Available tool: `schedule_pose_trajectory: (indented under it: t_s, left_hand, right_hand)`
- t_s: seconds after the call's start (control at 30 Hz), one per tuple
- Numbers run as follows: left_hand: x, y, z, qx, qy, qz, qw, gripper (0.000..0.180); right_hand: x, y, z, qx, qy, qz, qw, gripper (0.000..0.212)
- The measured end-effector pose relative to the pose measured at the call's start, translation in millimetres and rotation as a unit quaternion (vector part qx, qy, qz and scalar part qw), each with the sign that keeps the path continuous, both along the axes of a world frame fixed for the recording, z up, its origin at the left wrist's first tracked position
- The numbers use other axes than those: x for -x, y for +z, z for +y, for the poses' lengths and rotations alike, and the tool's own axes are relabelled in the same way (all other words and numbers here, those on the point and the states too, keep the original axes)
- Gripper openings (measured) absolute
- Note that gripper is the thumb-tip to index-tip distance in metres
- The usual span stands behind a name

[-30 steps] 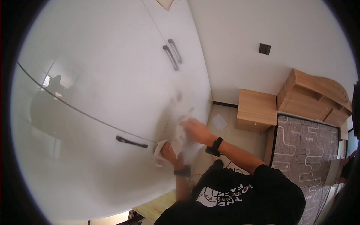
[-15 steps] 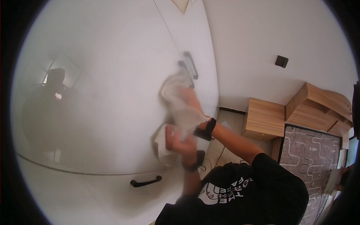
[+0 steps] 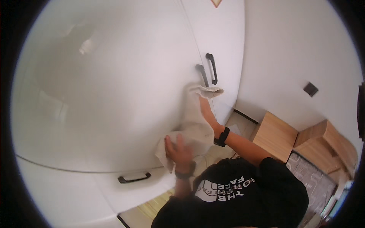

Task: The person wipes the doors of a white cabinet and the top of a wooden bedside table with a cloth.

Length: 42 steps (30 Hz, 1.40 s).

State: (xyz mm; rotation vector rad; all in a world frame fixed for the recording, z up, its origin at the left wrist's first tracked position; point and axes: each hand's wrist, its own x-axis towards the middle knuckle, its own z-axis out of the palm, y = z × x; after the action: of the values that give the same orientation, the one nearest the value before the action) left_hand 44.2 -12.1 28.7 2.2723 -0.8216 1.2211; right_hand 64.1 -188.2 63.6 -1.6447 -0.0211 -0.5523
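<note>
A pale beige cloth [image 3: 195,123] stretches between my two hands in front of a glossy white cabinet door [image 3: 114,95]. My right hand [image 3: 204,103] is up by the black door handle [image 3: 202,74], and the cloth wraps over it so that its fingers are hidden. Lower down and to the left, my left hand [image 3: 178,151] grips the cloth's other end, its fingers bent and slightly blurred. A corner of cloth hangs below that hand. Each wrist wears a black band.
A second black handle [image 3: 213,68] is on the neighbouring door, and another handle [image 3: 134,178] is on the panel below. To the right are a white wall with a dark switch [image 3: 310,89], a wooden cabinet [image 3: 275,135] and a bed with a patterned mattress [image 3: 310,178].
The view has shifted and turned. My right hand has stayed near the handles with the cloth, which is now less blurred and spread wider. My left hand still holds its lower part.
</note>
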Motion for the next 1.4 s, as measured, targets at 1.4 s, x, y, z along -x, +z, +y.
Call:
schedule_pose_trajectory:
  t_s: [1.4]
  left_hand:
    - [4.4,-8.5,5.2,0.127,0.281,0.045,0.950,0.063]
  right_hand:
    - [-18.1,-22.7,-11.6,0.394,0.083,-0.200,0.893,0.049]
